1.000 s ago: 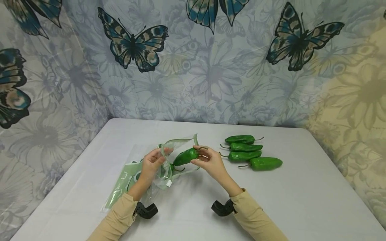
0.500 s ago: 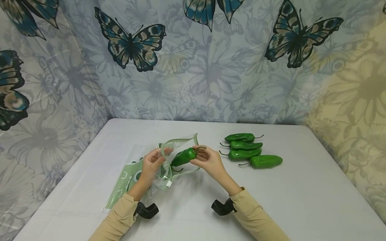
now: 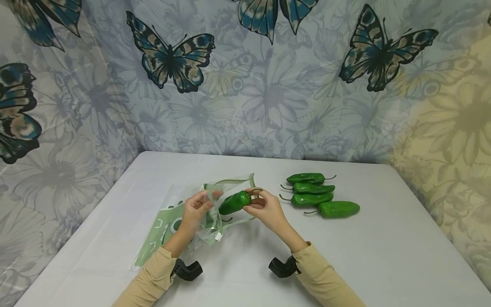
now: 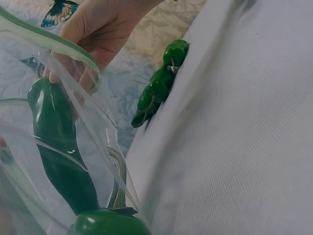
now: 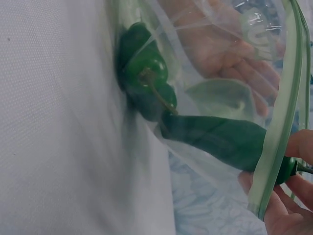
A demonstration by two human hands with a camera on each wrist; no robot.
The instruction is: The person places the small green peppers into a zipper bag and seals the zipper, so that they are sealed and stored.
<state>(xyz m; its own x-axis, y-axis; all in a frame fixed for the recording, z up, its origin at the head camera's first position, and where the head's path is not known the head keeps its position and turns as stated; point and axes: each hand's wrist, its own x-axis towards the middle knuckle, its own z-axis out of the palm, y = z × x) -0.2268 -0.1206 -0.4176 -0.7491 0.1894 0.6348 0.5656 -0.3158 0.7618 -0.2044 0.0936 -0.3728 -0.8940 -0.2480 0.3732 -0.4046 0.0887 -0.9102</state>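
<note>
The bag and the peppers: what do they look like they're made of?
The zip bag looks like thin clear plastic film: see-through, glossy, creased, with a green zip strip at the mouth. The pepper in the right hand and the four peppers on the table have a smooth, even waxy sheen and wiry stems, so possibly plastic replicas; I cannot tell for sure.

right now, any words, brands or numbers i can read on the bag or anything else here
None can be read. The zip bag that the left hand holds open carries a green and white print, but its marks are only shapes at this size, too small to tell as letters. The peppers on the table and the butterfly backdrop bear no text.
</note>
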